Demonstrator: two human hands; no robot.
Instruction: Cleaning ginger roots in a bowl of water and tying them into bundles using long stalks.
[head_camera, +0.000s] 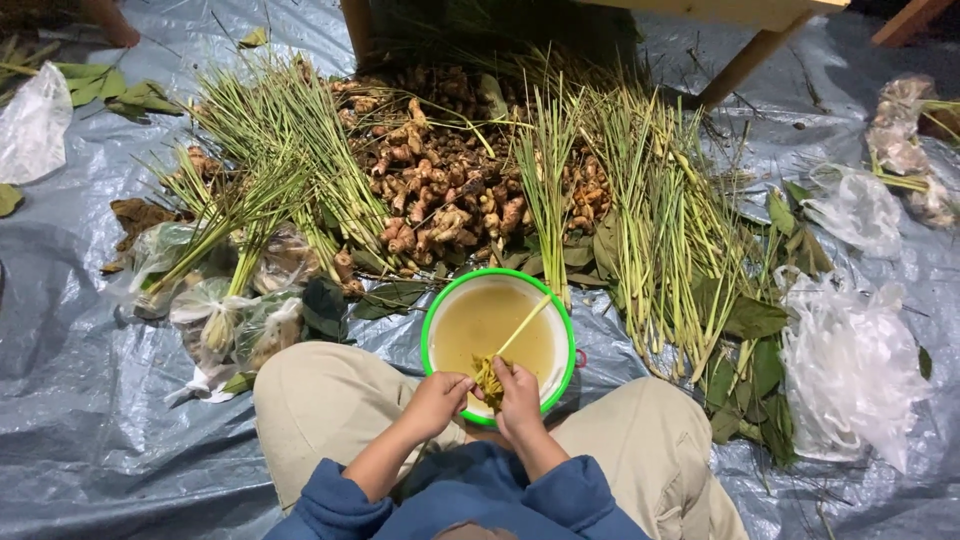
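Head view: a lemongrass stalk (512, 338) is gripped at its frayed root end between both hands over the near rim of a green-rimmed bowl (431, 322). The left hand (437, 400) is closed around the root tuft from the left; the right hand (519, 397) is closed on the same end from the right, the two hands almost touching. The pale stem is seen rising diagonally away from the hands, up and to the right across the bowl, which is filled with cloudy yellowish water.

The bowl is set on a grey plastic tarpaulin (70, 400) between the person's knees, which are covered in beige cloth. Directly beyond the bowl a heap of knobbly brown ginger roots (440, 190) is piled. Long green lemongrass bundles (270, 160) are spread to the left of the heap, and further stalks (650, 220) to the right, with flat dark green leaves (745, 320) scattered beneath them. Crumpled clear plastic bags (850, 370) are lying at the right, well apart from the hands. Filled, tied bags (240, 320) are lying at the left, just beside the left knee
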